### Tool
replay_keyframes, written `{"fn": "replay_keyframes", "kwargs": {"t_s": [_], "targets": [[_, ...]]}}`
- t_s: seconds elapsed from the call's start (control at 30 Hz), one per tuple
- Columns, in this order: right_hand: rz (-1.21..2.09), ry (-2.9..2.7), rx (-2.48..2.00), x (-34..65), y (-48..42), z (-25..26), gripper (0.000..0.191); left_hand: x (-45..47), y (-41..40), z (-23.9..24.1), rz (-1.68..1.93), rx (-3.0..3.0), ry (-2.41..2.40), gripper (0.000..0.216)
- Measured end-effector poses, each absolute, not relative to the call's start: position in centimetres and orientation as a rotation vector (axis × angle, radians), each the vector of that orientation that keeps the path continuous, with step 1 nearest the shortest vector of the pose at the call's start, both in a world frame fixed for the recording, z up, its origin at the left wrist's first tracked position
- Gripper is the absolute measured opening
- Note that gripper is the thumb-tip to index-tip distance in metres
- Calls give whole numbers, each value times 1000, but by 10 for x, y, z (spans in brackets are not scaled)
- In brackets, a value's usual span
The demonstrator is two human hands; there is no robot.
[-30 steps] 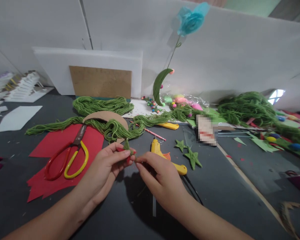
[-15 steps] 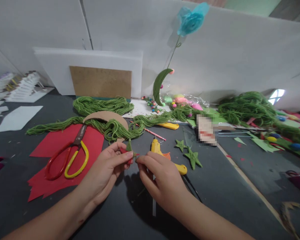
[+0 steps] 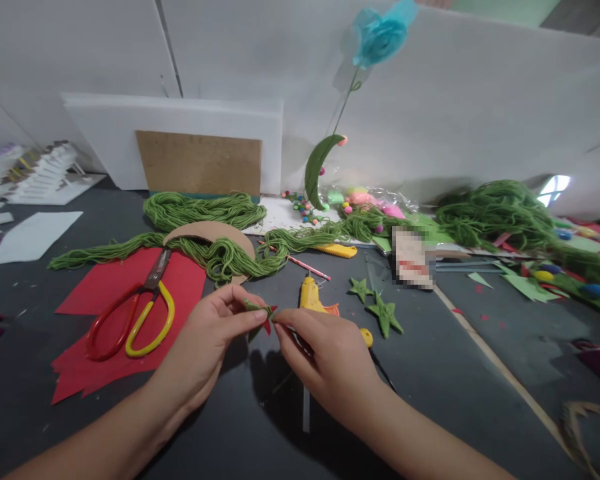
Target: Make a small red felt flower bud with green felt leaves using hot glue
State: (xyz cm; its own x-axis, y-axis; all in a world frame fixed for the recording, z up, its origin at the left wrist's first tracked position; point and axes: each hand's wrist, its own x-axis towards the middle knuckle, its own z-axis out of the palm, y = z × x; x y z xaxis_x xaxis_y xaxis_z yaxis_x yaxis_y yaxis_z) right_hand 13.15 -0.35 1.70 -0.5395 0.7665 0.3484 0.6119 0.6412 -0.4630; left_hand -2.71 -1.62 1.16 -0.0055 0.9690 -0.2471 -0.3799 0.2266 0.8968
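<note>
Between the thumb and fingers of my left hand (image 3: 225, 337) is a small red paper star (image 3: 267, 325), partly wrapped in green yarn. Its far points are hidden by the fingers. My right hand (image 3: 325, 350) is pinched close beside the star's right side, at the green yarn (image 3: 274, 319); most of the strand is concealed. Just behind the right hand lies a yellow glue gun (image 3: 310, 293), its clear glue stick (image 3: 307, 410) pointing toward me. Two green yarn-covered stars (image 3: 385, 316) rest to the right of the gun.
Scissors (image 3: 151, 288) with red and yellow handles lie on red paper (image 3: 190, 283) at left. Green yarn (image 3: 205, 212), a cardboard piece (image 3: 215, 233), a pencil (image 3: 310, 268) and a yellow cutter (image 3: 337, 251) lie behind my hands. A green crescent (image 3: 317, 173) hangs below a blue flower (image 3: 383, 40).
The star has turned in my left fingers, so its green-wrapped point now tips to the left and different red points show. My right hand stays close beside it, slightly flatter.
</note>
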Motion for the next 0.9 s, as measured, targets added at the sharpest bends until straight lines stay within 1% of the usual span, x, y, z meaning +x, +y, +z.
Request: {"fn": "replay_keyframes", "kwargs": {"t_s": [0.3, 0.53, 0.8, 0.9], "targets": [[160, -2384, -988, 134, -4, 16, 18, -25, -16, 15, 1232, 650, 1025, 16], [64, -2410, -945, 133, -7, 19, 21, -25, -17, 13, 1235, 669, 1054, 14], [-148, -2429, -835, 135, -7, 23, 24, -25, -20, 16, 1297, 1094, 1340, 15], [-103, -2427, -843, 136, -6, 28, 21, -24, -22, 19, 1258, 1187, 1376, 15]]}}
